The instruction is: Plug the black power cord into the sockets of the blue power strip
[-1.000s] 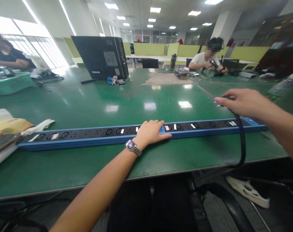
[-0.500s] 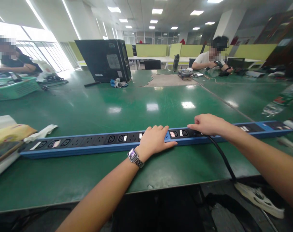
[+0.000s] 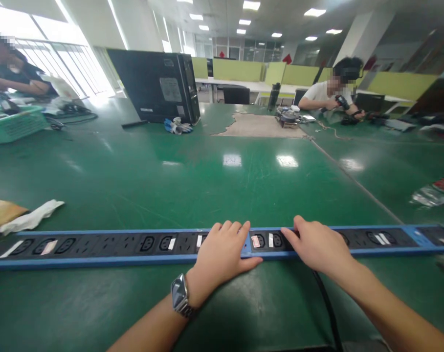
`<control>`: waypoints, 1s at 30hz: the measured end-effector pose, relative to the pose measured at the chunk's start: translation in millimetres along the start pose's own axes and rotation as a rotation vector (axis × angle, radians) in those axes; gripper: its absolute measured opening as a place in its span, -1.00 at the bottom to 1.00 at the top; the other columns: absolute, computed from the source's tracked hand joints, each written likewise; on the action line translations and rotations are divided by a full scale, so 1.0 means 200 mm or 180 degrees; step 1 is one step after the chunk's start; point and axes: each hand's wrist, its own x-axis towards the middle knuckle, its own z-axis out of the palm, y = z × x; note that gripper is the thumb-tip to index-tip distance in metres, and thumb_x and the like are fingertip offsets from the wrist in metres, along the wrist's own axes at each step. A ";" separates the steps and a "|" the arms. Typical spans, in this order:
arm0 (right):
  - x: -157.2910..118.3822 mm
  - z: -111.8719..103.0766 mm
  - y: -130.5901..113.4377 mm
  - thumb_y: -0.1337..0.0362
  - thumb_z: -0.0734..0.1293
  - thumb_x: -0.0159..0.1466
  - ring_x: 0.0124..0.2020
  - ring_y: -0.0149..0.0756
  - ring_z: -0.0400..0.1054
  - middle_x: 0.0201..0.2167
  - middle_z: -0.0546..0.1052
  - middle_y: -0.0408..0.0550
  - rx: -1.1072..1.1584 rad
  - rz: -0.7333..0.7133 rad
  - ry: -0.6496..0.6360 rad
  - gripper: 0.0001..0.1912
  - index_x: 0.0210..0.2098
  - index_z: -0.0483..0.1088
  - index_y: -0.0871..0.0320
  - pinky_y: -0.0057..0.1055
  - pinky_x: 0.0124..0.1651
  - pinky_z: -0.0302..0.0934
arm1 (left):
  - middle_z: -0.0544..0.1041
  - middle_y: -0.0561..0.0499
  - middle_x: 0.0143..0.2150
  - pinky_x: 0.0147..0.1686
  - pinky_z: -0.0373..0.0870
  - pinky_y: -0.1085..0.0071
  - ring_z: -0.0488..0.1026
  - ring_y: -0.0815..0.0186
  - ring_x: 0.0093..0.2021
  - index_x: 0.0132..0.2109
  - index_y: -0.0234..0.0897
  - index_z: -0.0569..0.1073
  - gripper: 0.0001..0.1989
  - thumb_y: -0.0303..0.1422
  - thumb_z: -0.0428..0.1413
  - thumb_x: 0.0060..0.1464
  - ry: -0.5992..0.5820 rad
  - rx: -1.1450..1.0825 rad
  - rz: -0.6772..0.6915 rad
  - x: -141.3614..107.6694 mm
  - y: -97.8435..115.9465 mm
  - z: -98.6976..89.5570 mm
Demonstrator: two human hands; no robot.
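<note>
A long blue-framed power strip (image 3: 112,247) with black sockets lies across the green table (image 3: 170,186). My left hand (image 3: 224,249), with a watch (image 3: 180,293) on its wrist, grips the strip near its middle, fingers over the far edge and thumb along the near edge. To its right my right hand (image 3: 317,244) is closed over the sockets, thumb toward the left. A black cable (image 3: 326,298) comes out from under this hand and runs down toward the table's front. The plug end of the cable is hidden by the hand.
Farther back stand a black computer case (image 3: 159,88), gloves (image 3: 178,125) and a green basket (image 3: 16,124). A plastic bottle (image 3: 436,190) lies at the right, a white cloth (image 3: 33,217) at the left. Two people sit across the table, one at each side.
The view has shifted, so the strip and both hands appear lower and nearer. My right thumb now points more plainly over the sockets. My left hand keeps its grip on the strip.
</note>
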 end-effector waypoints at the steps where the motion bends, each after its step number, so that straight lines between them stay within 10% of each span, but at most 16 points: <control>1: 0.00 0.01 0.00 -0.04 0.02 0.34 -0.30 0.00 0.48 -0.38 0.54 0.11 0.0082 0.0008 -0.0012 -0.56 -0.24 0.35 0.13 -0.26 -0.35 0.17 | 0.48 -0.14 -0.02 -0.06 0.27 0.14 0.38 0.05 -0.04 0.22 -0.28 0.27 -0.26 0.12 0.06 0.06 -0.0032 -0.0008 -0.0013 0.00 0.00 0.00; 7: -0.01 0.10 0.15 -0.19 0.05 0.30 -0.46 -0.24 0.40 -0.50 0.51 -0.05 0.1656 -0.0324 0.0060 -0.47 -0.34 0.35 0.11 -0.37 -0.43 0.14 | 0.48 -0.14 0.01 -0.06 0.28 0.14 0.38 0.04 -0.03 0.24 -0.29 0.25 -0.25 0.12 0.05 0.06 -0.0094 -0.0014 0.0037 0.01 0.00 -0.01; 10: -0.04 0.18 0.30 -0.14 0.11 0.30 -0.46 -0.30 0.41 -0.44 0.54 -0.08 0.2385 -0.0215 0.0888 -0.51 -0.19 0.41 0.11 -0.38 -0.36 0.23 | 0.48 -0.15 0.03 -0.05 0.29 0.12 0.39 0.04 -0.01 0.25 -0.30 0.23 -0.24 0.13 0.03 0.07 -0.0055 -0.0005 0.0075 0.00 -0.02 0.00; 14: 0.00 0.31 0.43 -0.03 0.21 0.27 -0.05 -0.14 0.41 -0.11 0.56 0.04 0.1510 -0.0229 0.2444 -0.58 -0.13 0.47 0.14 -0.21 0.03 0.21 | 0.44 -0.17 0.11 0.02 0.28 0.12 0.37 0.04 0.06 0.26 -0.31 0.21 -0.25 0.09 0.06 0.08 0.0148 -0.0078 0.0180 -0.01 -0.02 0.01; 30: 0.01 0.49 0.22 0.25 0.18 0.33 -0.02 -0.26 0.38 -0.13 0.59 -0.09 0.1011 -0.0380 0.2983 -0.72 -0.17 0.52 0.12 -0.31 -0.01 0.05 | 0.50 -0.01 -0.04 0.03 0.28 0.16 0.39 0.20 -0.02 0.14 -0.06 0.33 -0.67 -0.33 -0.03 0.26 0.0970 -0.0460 0.0350 0.21 0.48 0.18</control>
